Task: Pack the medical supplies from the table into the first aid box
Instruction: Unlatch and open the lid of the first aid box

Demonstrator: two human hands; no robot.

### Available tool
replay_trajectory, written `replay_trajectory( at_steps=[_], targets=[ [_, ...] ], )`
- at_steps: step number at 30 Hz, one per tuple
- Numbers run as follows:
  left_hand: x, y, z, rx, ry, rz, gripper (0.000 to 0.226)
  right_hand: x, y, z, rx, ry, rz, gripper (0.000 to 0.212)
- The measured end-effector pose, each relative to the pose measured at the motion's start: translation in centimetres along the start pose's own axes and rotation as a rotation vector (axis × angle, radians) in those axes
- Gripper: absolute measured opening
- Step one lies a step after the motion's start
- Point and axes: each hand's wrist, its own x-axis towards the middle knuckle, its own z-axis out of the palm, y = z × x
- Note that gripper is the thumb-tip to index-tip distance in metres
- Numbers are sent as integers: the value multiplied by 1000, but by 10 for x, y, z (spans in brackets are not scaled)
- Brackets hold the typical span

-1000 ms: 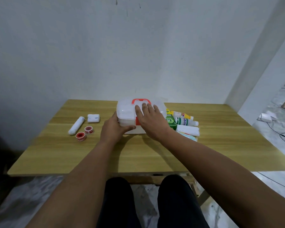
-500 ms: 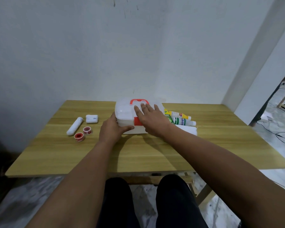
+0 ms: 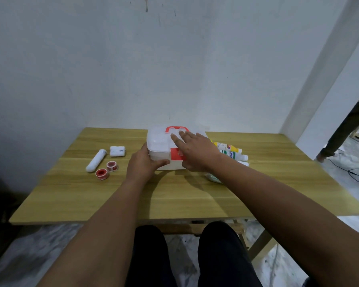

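1. A person sits at a wooden table (image 3: 174, 204) against a white wall, both bare arms reaching forward.
2. The first aid box (image 3: 164, 146), white and translucent with a red handle (image 3: 175, 129) and a red front latch (image 3: 175, 158), sits closed near the table's far edge, at the middle.
3. The left hand (image 3: 143, 165) grips the box's near left corner, thumb pressed along the front wall, fingers wrapped round the side.
4. The right hand (image 3: 197, 151) lies flat on the lid, fingers spread and straight (holding nothing), fingertips just beside the handle.
5. Left of the box lie a white roll (image 3: 96, 160), a small white pack (image 3: 117, 151) and two red tape spools (image 3: 106, 170), apart from the box.
6. Right of the box, partly hidden by the right wrist, lie bottles (image 3: 229, 151) and white packets, close together.
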Motion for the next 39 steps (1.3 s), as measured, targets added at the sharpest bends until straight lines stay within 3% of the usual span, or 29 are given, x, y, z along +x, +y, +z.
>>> replay_trajectory(
  at_steps=[21,28,33,39],
  targets=[
    [1,-3,-2,8,-1,22,90,0,30,-7,56,209,-126,77],
    [-4,-2,-9,16,-22,49,95,10,48,-26,99,364,-126,75],
    [-8,-1,-17,-14,-86,35,108,21,61,-38,310,408,-46,66],
    [-3,1,-23,-125,-107,-12,107,49,80,-53,575,415,70,52]
  ],
)
